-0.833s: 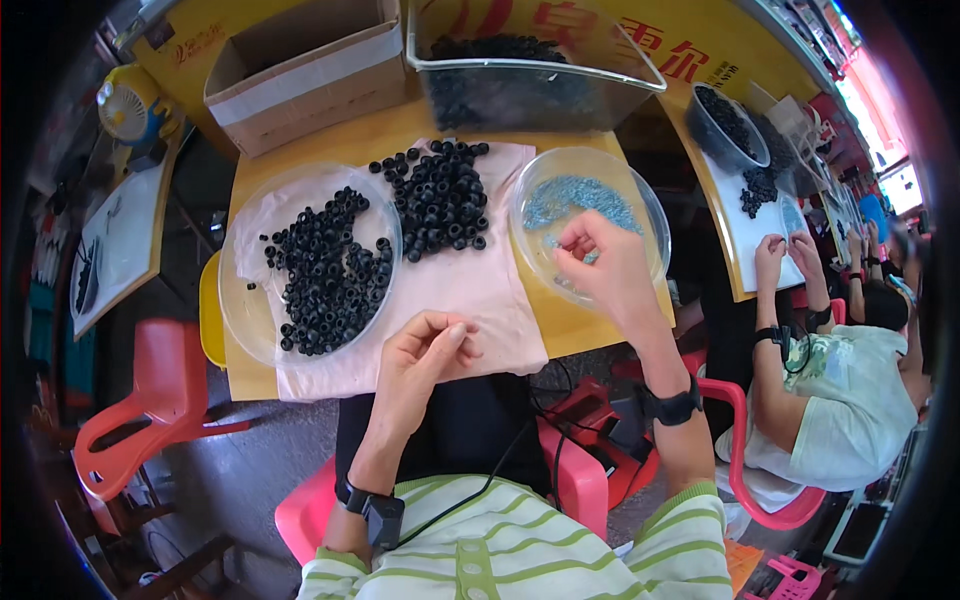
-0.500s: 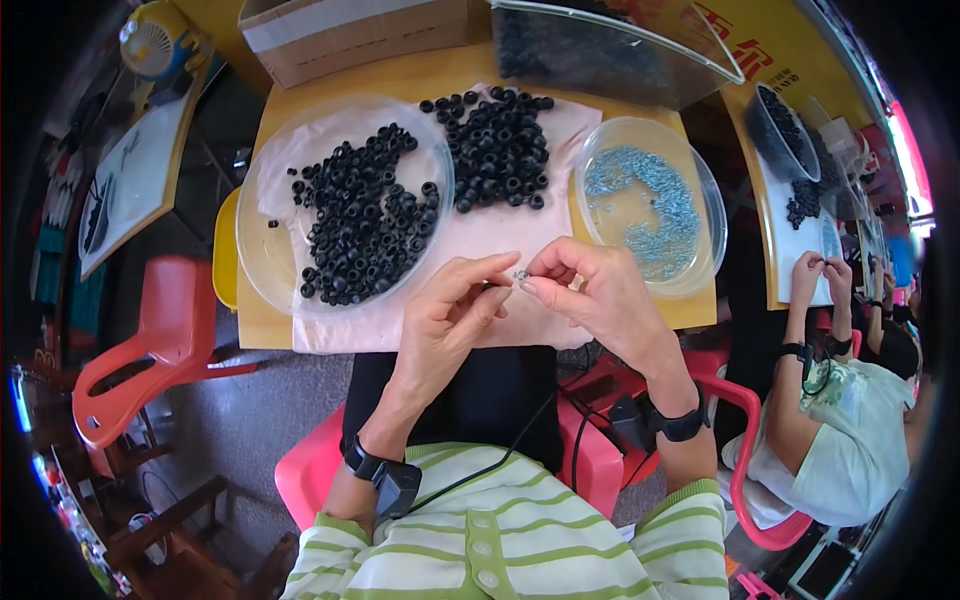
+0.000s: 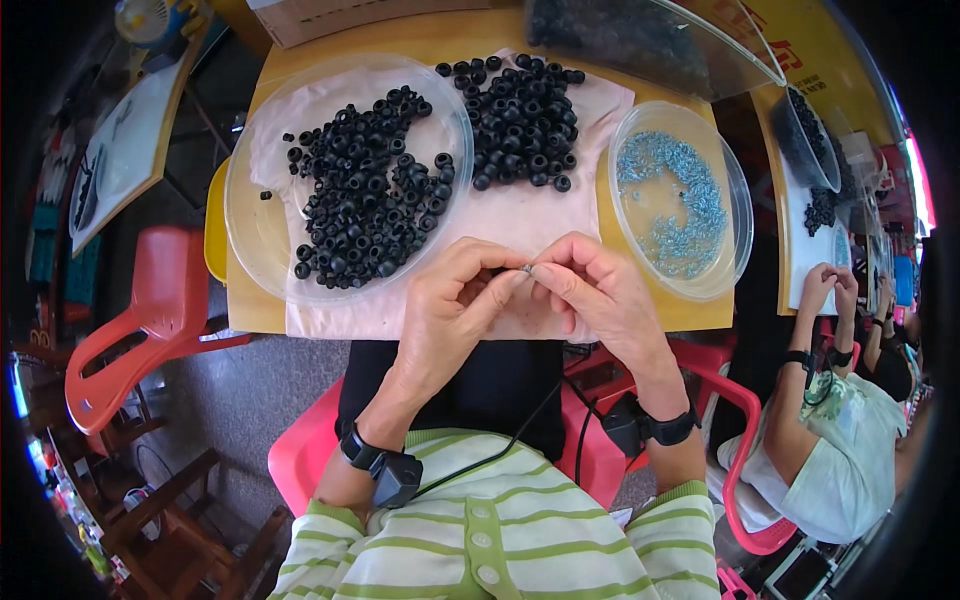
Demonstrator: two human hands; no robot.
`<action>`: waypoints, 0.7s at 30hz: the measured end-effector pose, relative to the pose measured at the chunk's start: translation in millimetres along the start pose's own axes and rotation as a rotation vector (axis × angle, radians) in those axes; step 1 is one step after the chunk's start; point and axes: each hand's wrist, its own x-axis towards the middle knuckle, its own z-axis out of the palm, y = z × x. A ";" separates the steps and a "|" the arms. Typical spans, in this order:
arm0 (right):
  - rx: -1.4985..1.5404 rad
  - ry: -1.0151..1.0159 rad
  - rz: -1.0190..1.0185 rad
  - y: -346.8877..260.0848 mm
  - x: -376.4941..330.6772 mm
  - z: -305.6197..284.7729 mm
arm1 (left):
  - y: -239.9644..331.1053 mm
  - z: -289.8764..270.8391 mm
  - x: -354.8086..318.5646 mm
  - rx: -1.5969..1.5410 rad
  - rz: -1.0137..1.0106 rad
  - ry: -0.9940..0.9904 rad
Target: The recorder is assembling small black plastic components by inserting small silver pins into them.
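My left hand (image 3: 455, 305) and my right hand (image 3: 605, 300) meet at the near edge of the pink cloth (image 3: 425, 318), thumbs and forefingers pinched together. Between the fingertips a tiny silvery piece (image 3: 527, 269) shows, too small to tell its kind. To the left, a round clear tray (image 3: 236, 220) holds many black round parts with holes (image 3: 350, 215). More such black parts (image 3: 525, 125) lie heaped on the cloth, past my hands. On the right, an oval clear tray (image 3: 625, 245) holds tiny bluish-silver pieces (image 3: 690, 205).
A clear bin of black parts (image 3: 640, 45) and a cardboard box (image 3: 340, 18) stand at the table's far side. A red chair (image 3: 165, 290) is at left. On the right, another person (image 3: 840, 440) works at a neighbouring table with a tub of black parts (image 3: 805, 140).
My fingertips have come closer together around the tiny silvery piece, which showed more openly before. The table and its trays sit slightly shifted in view.
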 end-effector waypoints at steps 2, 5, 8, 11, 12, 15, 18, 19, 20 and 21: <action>0.023 0.009 -0.046 3.4 0.3 2.1 | 0.9 1.5 -0.3 -0.007 -0.029 0.017; 0.045 0.041 -0.091 6.8 2.8 3.6 | 3.6 5.9 2.6 0.017 -0.045 0.051; 0.032 0.043 -0.095 5.8 1.7 4.6 | 2.6 7.7 2.6 0.049 -0.071 0.074; 0.040 0.044 -0.089 6.0 1.4 3.5 | 3.1 7.4 3.1 0.082 -0.074 0.056; 0.044 0.043 -0.088 6.2 2.2 3.0 | 3.0 7.5 3.3 0.093 -0.067 0.050; 0.113 0.053 -0.079 5.3 2.4 2.4 | -3.8 10.3 -0.1 -0.019 -0.055 0.085; 0.184 0.046 -0.064 10.4 4.8 -1.3 | -0.8 10.2 -0.3 -0.031 -0.057 0.068; 0.207 0.052 -0.071 11.6 4.8 -1.9 | -1.3 10.7 -0.5 -0.047 -0.056 0.071; 0.230 0.058 -0.079 12.6 4.6 -2.3 | -2.4 11.2 -0.7 -0.063 -0.055 0.073; 0.254 0.062 -0.087 13.1 4.7 -2.2 | -3.9 11.2 -0.9 -0.079 -0.054 0.077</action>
